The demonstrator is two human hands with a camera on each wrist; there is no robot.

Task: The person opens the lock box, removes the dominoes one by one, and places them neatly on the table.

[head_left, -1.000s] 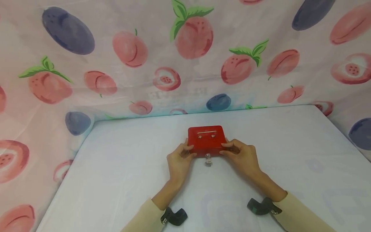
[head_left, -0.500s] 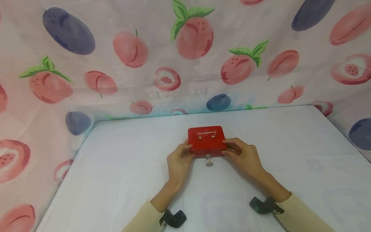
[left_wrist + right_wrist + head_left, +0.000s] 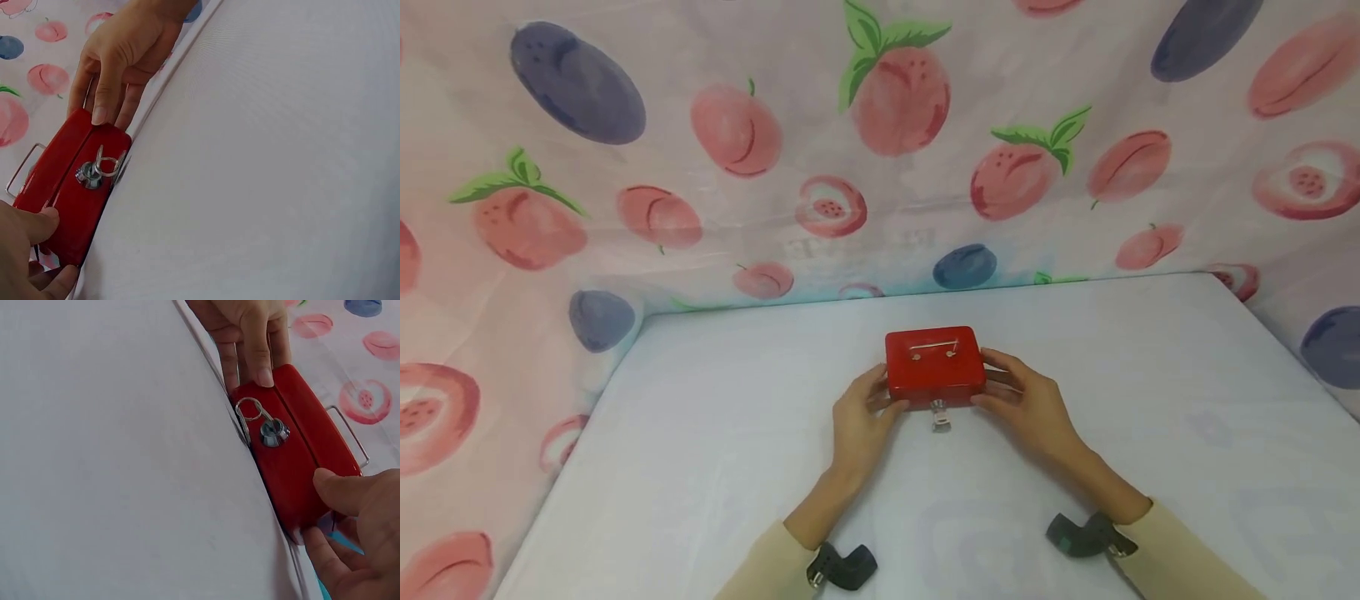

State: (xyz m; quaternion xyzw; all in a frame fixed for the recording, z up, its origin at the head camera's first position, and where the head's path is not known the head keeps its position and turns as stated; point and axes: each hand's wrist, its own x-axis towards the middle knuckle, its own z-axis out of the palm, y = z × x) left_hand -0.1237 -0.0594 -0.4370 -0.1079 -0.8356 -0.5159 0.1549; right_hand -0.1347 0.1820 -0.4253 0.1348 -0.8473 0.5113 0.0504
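A small red cash box (image 3: 934, 362) sits on the white tabletop, its lid down and a thin wire handle (image 3: 934, 344) on top. Keys on a ring (image 3: 941, 420) hang from the round lock (image 3: 274, 432) in its front. With the thumb on the front and the other fingers along the left side, my left hand (image 3: 861, 421) holds the box. My right hand (image 3: 1033, 408) grips the opposite end the same way; its thumb (image 3: 340, 490) lies by the lid seam. The left thumb (image 3: 39, 225) also touches the front face. Fingertips behind the box are partly hidden.
The white cloth-covered table (image 3: 715, 433) spreads around the box on all sides. A fruit-print curtain (image 3: 737, 217) rises behind the table's back edge and along both sides. Dark wrist camera mounts (image 3: 846, 568) sit at the sleeves.
The index fingers have slid off the lid's front edges and now lie along the box's sides. The right hand has shifted slightly right. The box has stayed nearly in place.
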